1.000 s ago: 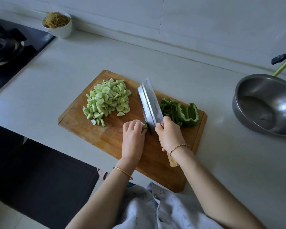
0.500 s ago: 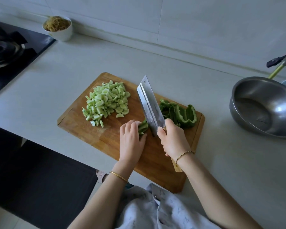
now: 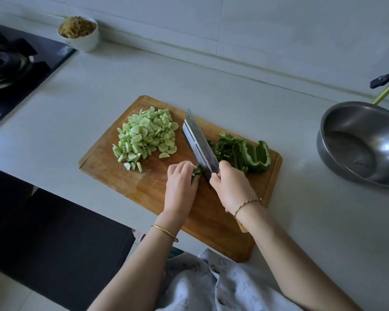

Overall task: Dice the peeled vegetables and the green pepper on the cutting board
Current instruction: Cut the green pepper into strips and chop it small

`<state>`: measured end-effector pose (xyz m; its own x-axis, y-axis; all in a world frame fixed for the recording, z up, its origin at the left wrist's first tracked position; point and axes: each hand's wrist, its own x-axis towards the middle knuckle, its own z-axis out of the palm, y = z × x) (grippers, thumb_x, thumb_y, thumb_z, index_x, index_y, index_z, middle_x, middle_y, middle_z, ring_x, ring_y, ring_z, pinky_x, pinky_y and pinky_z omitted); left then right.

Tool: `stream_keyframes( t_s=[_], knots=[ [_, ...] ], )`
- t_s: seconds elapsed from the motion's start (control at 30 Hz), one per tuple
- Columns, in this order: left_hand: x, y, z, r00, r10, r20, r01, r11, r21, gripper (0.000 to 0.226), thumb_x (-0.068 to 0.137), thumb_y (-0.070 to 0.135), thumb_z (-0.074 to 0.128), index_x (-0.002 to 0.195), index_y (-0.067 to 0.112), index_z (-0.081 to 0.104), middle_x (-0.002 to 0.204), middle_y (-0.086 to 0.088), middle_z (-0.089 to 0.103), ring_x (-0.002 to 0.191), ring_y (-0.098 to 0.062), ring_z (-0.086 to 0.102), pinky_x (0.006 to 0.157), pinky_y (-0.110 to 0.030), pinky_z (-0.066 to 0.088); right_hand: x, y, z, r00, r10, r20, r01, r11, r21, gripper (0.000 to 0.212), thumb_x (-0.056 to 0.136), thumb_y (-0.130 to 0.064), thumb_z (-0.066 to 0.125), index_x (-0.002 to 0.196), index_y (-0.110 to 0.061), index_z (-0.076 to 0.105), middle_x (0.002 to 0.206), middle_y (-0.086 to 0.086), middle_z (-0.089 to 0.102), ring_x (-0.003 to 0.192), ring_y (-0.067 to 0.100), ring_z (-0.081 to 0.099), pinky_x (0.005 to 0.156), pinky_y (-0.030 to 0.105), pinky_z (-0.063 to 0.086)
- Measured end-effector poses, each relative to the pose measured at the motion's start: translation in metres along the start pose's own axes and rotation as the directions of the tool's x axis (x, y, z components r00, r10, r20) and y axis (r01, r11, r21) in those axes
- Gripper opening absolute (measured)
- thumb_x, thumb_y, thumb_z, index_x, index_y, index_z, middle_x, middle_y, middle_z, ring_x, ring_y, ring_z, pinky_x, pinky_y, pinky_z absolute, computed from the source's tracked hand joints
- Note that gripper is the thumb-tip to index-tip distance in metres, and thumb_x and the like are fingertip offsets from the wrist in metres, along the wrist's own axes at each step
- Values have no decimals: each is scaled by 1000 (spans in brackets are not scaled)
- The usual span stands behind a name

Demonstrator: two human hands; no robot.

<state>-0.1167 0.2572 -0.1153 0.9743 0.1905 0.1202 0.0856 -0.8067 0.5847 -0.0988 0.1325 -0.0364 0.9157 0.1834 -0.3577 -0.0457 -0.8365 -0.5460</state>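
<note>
Stove (image 3: pixel 9 63): far left of the left fingers (image 3: pixel 184 168), sunk in the counter (image 3: pixel 301 221); we leave it out of this.
White bowl (image 3: pixel 83 44): well beyond and left of the left fingers, by the wall, holding something brown and shredded.
Dice (image 3: pixel 146 135): a pale green pile just beyond and left of the left fingers, lying on the board (image 3: pixel 144 189); we judge the peeled vegetables done.
Left hand (image 3: pixel 180 187): fingers curled down and clamped on a small bundle of strips (image 3: pixel 197 171), tips just beside the blade.
Knife (image 3: pixel 200 144): a broad cleaver between the two hands, its heel at the strips.
Right hand (image 3: pixel 231 189): fingers wrapped tight round the handle, right up against the blade's heel.
Pepper (image 3: pixel 254 156): on the board, beyond and right of the right fingers; thin strips nearest the blade, one large uncut piece further right.
Steel bowl (image 3: pixel 386 153): well right of the right fingers, on the counter, apart from the board.
Risk, cut: the bundle is short, so our left fingertips sit very close to the edge; a tip left uncurled could be nicked.
Risk, slip: glossy pepper skin could let the strips roll or skid under the blade.
Risk, uneven dice: a loosened hold would let the strips splay.
</note>
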Motion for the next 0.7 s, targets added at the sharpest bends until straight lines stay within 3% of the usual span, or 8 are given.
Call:
stream_keyframes(
  t_s=[0.17,0.33,0.43,0.7],
  knots=[
    [-1,0,1,1000,-8,-8,8,1000,-15,10,86,7,65,95,6,61,111,-4,62,108,-22,45,86,-20,31,7,-3,9,999,20,-40,-20,1000,-9,15,102,-25,40,92,-14,41,81,3,54,76,24,61,66,39,55],
    [-3,3,0,1000,5,-8,-5,1000,-7,12,87,8,64,98,7,60,111,-4,61,109,-23,46,85,-21,31,9,7,8,993,99,-69,-78,963,258,17,101,-25,43,92,-11,46,74,6,54,58,20,55,56,42,59],
    [-2,4,0,1000,-5,-9,5,1000,-9,15,87,12,64,102,9,60,112,-3,61,112,-21,44,86,-19,30,5,10,6,993,52,-104,-23,965,262,20,100,-25,44,85,-13,42,67,4,49,53,16,46,56,40,55],
    [-5,2,0,1000,0,-17,0,999,-41,16,86,10,65,102,9,61,112,-4,61,111,-21,44,90,-26,38,-3,9,5,998,0,-66,12,982,191,23,101,-26,42,80,-18,39,68,1,49,53,15,47,56,35,53]
  ],
)
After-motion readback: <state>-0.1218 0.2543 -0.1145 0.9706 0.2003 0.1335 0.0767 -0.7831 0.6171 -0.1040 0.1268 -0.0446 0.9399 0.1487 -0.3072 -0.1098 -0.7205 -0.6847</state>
